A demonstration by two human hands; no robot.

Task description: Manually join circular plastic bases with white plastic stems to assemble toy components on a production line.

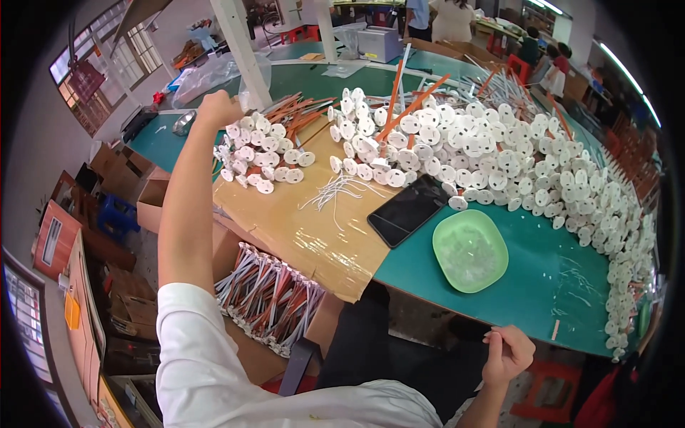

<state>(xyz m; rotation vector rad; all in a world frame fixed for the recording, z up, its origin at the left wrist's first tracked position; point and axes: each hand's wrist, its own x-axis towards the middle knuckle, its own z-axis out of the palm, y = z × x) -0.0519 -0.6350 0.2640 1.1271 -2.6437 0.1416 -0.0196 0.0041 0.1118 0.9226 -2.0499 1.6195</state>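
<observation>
My left arm stretches to the far left of the table, where my left hand [220,109] is beside a small pile of round white plastic discs [264,146] with orange and grey strips behind them. Its fingers are mostly hidden, so what it holds does not show. Over the table's front edge, my right hand [509,353] is curled with thumb and fingertips together; anything pinched there is too small to make out. Between the hands lie white ties [339,191] on a brown cardboard sheet [285,214], a black phone [408,211] and a light green bowl [470,251] with clear, whitish contents.
A large heap of white discs [492,146] on strips covers the right and back of the green table [428,278]. Below the front edge stands a box of bundled strips [267,299]. A white post [242,53] rises near my left hand. People [453,20] are in the background.
</observation>
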